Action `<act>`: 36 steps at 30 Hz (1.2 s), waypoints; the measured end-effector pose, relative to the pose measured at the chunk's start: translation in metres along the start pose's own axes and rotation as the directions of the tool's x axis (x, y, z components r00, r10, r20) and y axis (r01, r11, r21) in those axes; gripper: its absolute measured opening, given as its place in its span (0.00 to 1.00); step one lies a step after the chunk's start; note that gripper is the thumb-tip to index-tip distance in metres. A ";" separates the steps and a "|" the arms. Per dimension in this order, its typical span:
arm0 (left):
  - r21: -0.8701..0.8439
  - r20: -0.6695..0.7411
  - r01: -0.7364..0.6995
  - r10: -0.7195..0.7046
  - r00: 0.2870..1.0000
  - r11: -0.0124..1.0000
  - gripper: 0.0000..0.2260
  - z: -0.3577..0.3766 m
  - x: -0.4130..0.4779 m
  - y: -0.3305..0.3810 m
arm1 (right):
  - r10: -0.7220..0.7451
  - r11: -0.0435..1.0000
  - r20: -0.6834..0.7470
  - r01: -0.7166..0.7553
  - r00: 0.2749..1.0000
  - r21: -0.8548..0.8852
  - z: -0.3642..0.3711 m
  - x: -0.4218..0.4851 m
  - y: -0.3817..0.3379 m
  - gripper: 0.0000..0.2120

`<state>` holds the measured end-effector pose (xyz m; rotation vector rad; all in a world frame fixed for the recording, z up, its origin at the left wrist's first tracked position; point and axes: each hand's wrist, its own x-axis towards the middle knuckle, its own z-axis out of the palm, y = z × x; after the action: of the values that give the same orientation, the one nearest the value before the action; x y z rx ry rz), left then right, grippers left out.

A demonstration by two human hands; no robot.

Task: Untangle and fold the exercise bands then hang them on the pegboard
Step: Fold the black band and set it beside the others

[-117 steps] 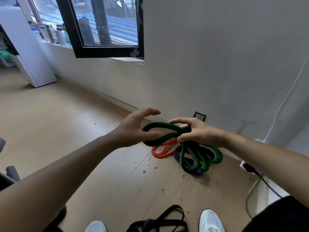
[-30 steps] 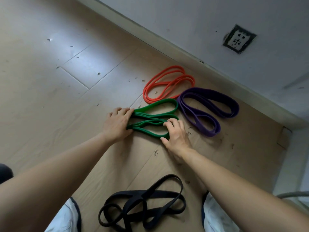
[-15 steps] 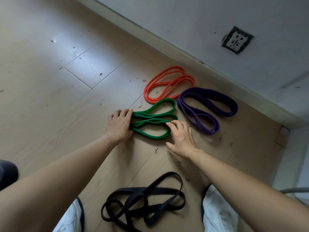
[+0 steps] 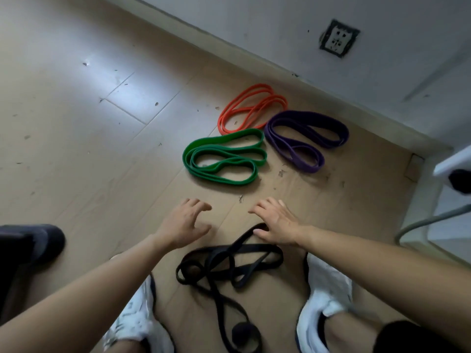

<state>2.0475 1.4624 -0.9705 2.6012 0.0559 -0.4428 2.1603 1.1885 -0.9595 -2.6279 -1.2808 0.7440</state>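
Three folded exercise bands lie on the wooden floor near the wall: an orange band (image 4: 251, 108), a purple band (image 4: 305, 138) and a green band (image 4: 221, 159). A tangled black band (image 4: 229, 266) lies closer, between my white shoes. My left hand (image 4: 184, 222) hovers with loosely curled fingers, holding nothing, just left of the black band's far end. My right hand (image 4: 276, 222) is spread over that far end of the black band, fingers relaxed; whether it touches the band I cannot tell. The pegboard is out of view.
A wall with a skirting board (image 4: 280, 64) and a socket (image 4: 337, 38) runs behind the bands. A white box with a grey cable (image 4: 433, 220) stands at the right. A dark chair foot (image 4: 33, 243) is at the left. Small debris dots the floor.
Both hands let go of the green band and drew back toward me, over the black band. The green band now lies folded and free on the floor.
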 end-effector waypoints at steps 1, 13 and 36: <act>-0.007 0.105 -0.007 0.008 0.994 1.000 0.30 0.003 -0.011 0.006 | -0.023 1.000 0.034 0.023 0.999 0.011 0.004 -0.005 -0.010 0.29; 0.215 0.317 0.200 -0.262 0.911 0.956 0.29 0.054 -0.083 0.033 | -0.052 0.941 0.141 0.096 0.989 -0.324 0.046 -0.035 -0.059 0.15; -0.296 0.354 -0.045 0.153 0.923 0.954 0.02 -0.114 -0.072 0.120 | 0.084 0.973 0.450 -0.171 0.889 0.156 -0.127 -0.066 -0.058 0.36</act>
<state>2.0279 1.4157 -0.7971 2.1884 -0.1349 -0.8219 2.1462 1.1876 -0.8054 -2.4856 -1.0561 1.4771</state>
